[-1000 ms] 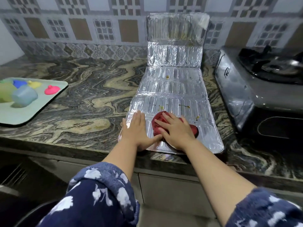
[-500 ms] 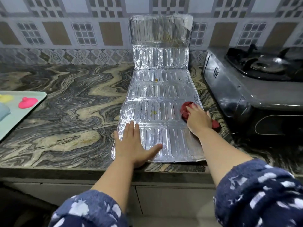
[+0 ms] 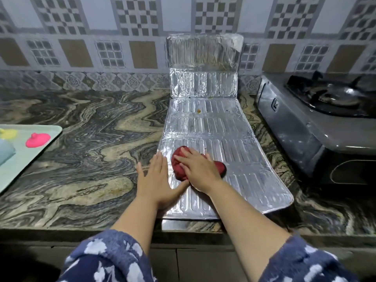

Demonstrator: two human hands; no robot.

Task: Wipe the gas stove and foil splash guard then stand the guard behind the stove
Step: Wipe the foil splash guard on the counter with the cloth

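Note:
The foil splash guard (image 3: 211,127) lies flat on the marble counter, its far panels bent up against the tiled wall. A few yellow and dark specks dot its middle panels. My right hand (image 3: 198,169) presses a crumpled red cloth (image 3: 179,163) onto the guard's near left part. My left hand (image 3: 156,182) lies flat, fingers spread, on the guard's left edge and the counter beside it. The gas stove (image 3: 317,123), steel with a dark burner top, stands to the right of the guard.
A pale green tray (image 3: 30,157) at the left edge holds a pink lid (image 3: 37,140), a yellow piece and a blue piece. The counter's front edge runs just under my forearms. Bare marble (image 3: 91,139) lies between tray and guard.
My right hand slid the red cloth from the guard's right edge back to its near left part, beside my left hand. The left hand stayed pressed on the guard's left edge.

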